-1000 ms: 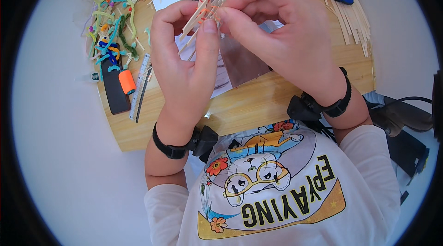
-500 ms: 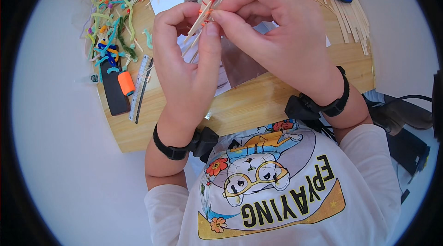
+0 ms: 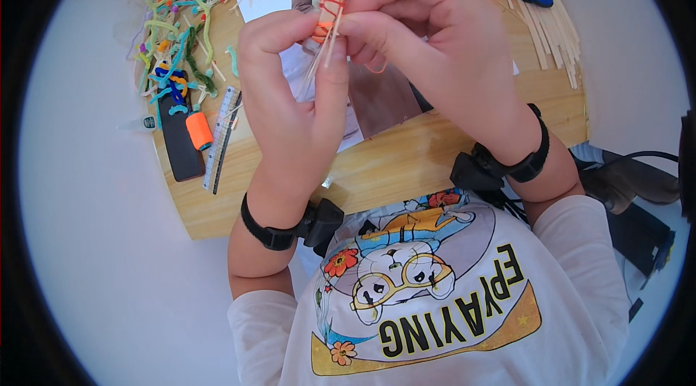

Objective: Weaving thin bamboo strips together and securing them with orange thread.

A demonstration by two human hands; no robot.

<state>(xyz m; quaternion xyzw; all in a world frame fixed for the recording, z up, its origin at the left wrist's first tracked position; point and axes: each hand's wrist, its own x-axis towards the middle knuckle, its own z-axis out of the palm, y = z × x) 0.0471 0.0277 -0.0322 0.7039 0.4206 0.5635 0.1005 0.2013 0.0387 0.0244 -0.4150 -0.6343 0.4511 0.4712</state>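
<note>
Left hand (image 3: 290, 89) grasps the stick bundle (image 3: 333, 5) at the view's twelve o'clock; right hand (image 3: 453, 56), touching it, pinches orange thread (image 3: 320, 31), seemingly binding. Next wrap calls for steady tension; loose strips (image 3: 545, 36) lie toward two o'clock.

Bright, soft light all across the desk (image 3: 406, 154), and there's a pale glint near its front edge! Black rim swallowing the corners, straight edges bowing, shadows faint.
</note>
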